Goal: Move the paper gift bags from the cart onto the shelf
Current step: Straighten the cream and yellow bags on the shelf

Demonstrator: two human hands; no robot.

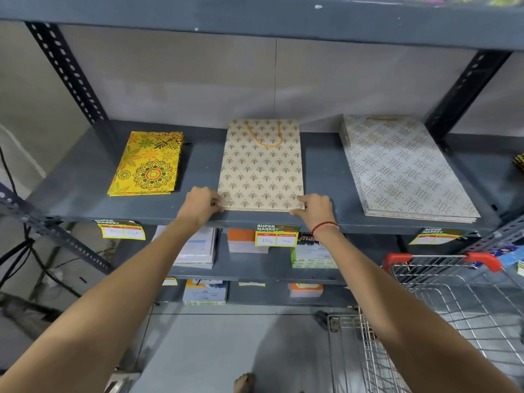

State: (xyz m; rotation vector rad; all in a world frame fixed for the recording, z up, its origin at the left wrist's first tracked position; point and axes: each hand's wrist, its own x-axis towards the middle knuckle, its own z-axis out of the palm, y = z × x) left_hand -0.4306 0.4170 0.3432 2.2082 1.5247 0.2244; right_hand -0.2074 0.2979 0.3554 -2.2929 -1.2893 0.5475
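A stack of beige gift bags [261,171] with gold motifs and a gold cord handle lies flat in the middle of the grey shelf [85,194]. My left hand [201,204] grips the stack's near left corner. My right hand [314,208] grips its near right corner. To the left lies a stack of yellow floral bags [147,165]. On the right sits a stack of white bags [402,168] with a knot pattern. The wire cart [453,307] with red handle ends stands at the lower right, and no bags show in its visible part.
Price tags [276,239] hang on the shelf's front edge. Lower shelves hold stacks of paper packs [198,248]. Perforated dark uprights [68,69] frame the shelf, and another shelf board runs overhead. Black cables hang at the left. A bare foot [243,382] shows on the grey floor.
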